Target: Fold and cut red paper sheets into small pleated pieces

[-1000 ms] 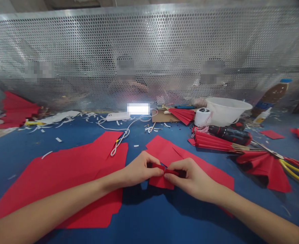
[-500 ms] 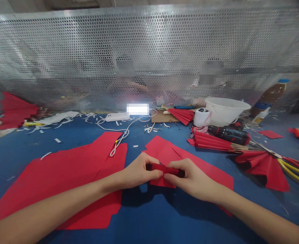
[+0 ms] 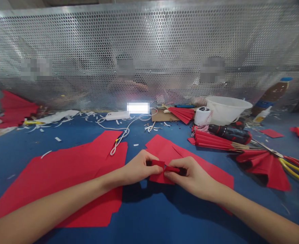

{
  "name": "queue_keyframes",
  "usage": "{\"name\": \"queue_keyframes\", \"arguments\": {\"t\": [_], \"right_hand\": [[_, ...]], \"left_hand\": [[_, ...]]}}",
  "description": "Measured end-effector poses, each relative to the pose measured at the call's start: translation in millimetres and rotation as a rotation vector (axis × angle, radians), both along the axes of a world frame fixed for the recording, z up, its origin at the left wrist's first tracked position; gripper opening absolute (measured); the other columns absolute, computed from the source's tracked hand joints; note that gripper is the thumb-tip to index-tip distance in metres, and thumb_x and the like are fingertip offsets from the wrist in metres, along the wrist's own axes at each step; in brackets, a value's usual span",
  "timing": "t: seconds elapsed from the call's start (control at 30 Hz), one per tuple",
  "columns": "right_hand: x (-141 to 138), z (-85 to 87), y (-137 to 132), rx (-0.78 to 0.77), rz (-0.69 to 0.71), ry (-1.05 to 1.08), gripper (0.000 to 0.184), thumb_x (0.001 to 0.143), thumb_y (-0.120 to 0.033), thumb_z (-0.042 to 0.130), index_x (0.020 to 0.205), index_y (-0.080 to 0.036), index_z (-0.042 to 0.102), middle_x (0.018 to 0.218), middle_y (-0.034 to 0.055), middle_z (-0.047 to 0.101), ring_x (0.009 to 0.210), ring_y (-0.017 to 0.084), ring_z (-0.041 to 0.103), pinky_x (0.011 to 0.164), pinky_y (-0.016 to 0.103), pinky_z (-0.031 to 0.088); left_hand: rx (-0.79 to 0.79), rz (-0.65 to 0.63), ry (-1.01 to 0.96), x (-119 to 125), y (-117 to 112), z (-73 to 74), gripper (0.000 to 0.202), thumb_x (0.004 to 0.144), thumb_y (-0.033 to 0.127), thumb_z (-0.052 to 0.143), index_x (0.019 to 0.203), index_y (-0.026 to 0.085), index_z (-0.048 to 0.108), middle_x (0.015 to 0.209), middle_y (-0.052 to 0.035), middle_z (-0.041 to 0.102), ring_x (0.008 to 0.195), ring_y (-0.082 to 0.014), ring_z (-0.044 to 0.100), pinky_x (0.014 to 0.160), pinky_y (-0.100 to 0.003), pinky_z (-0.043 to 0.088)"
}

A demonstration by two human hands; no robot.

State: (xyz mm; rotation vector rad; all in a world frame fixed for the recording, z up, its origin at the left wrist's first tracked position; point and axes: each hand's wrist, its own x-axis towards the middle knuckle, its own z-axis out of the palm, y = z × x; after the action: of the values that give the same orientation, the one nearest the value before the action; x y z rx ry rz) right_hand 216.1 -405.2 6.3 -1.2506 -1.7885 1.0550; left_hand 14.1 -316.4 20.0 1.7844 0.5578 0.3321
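Note:
Between my two hands is a small folded piece of red paper (image 3: 157, 177), held just above the blue table. My left hand (image 3: 142, 169) pinches its left part between thumb and fingers. On the other side, my right hand (image 3: 187, 174) grips the right part the same way, its thumb in front. A narrow gap shows between the two pinched parts at the top. Behind the hands lie flat red sheets (image 3: 202, 159), partly covered by my right arm. Larger red sheets (image 3: 70, 176) spread out under my left forearm.
A white cord (image 3: 126, 134) trails from a white device (image 3: 117, 116) onto the left sheets. At right are folded red fans (image 3: 212, 139), scissors (image 3: 273, 152), a black power tool (image 3: 229, 133), a white tub (image 3: 225, 110) and a bottle (image 3: 271, 96). A perforated metal panel (image 3: 88, 51) stands behind.
At the left thumb, the folded red paper has turned, showing more of its face. A gap has appeared between the two pinched parts. Both hands stay nearly in place.

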Motion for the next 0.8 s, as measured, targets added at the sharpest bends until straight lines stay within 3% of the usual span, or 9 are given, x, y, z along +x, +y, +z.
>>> {"name": "queue_keyframes", "arguments": {"t": [0.13, 0.23, 0.5, 0.8], "right_hand": [[0.1, 1.9, 0.2, -0.073, 0.026, 0.028, 0.024, 0.094, -0.033, 0.06, 0.077, -0.015, 0.062, 0.065, -0.0043, 0.048, 0.06, 0.011, 0.041, 0.053, 0.024, 0.03], [-0.4, 2.7, 0.7, -0.09, 0.033, 0.053, 0.023, 0.094, -0.032, 0.06, 0.079, -0.015, 0.064, 0.067, -0.0031, 0.051, 0.061, 0.012, 0.043, 0.055, 0.024, 0.032], [-0.5, 2.1, -0.2, -0.06, 0.08, 0.031, 0.022, 0.095, -0.027, 0.057, 0.076, -0.015, 0.059, 0.066, -0.0045, 0.043, 0.061, 0.01, 0.036, 0.054, 0.023, 0.026], [-0.3, 1.6, -0.5, 0.012, 0.039, 0.028, 0.032, 0.092, -0.025, 0.059, 0.063, -0.016, 0.052, 0.062, -0.0054, 0.034, 0.06, 0.01, 0.031, 0.053, 0.025, 0.024]], "left_hand": [[-0.059, 0.032, -0.004, -1.1, 2.3, -3.4, 0.024, 0.083, 0.032, 0.063, 0.069, 0.013, 0.062, 0.059, 0.0029, 0.048, 0.055, -0.0096, 0.038, 0.053, -0.023, 0.028], [-0.063, 0.006, -0.021, -1.1, 1.5, -3.1, 0.024, 0.082, 0.032, 0.065, 0.07, 0.013, 0.063, 0.061, 0.003, 0.05, 0.056, -0.0093, 0.039, 0.053, -0.022, 0.029], [0.064, -0.05, 0.006, 0.4, -5.2, 4.6, 0.02, 0.079, 0.018, 0.059, 0.061, 0.014, 0.052, 0.061, 0.0047, 0.041, 0.059, -0.0088, 0.035, 0.055, -0.021, 0.029], [-0.042, -0.052, 0.009, -1.5, 3.9, 0.1, 0.023, 0.081, 0.026, 0.065, 0.063, 0.013, 0.059, 0.061, 0.004, 0.044, 0.059, -0.0093, 0.035, 0.056, -0.023, 0.029]]}}
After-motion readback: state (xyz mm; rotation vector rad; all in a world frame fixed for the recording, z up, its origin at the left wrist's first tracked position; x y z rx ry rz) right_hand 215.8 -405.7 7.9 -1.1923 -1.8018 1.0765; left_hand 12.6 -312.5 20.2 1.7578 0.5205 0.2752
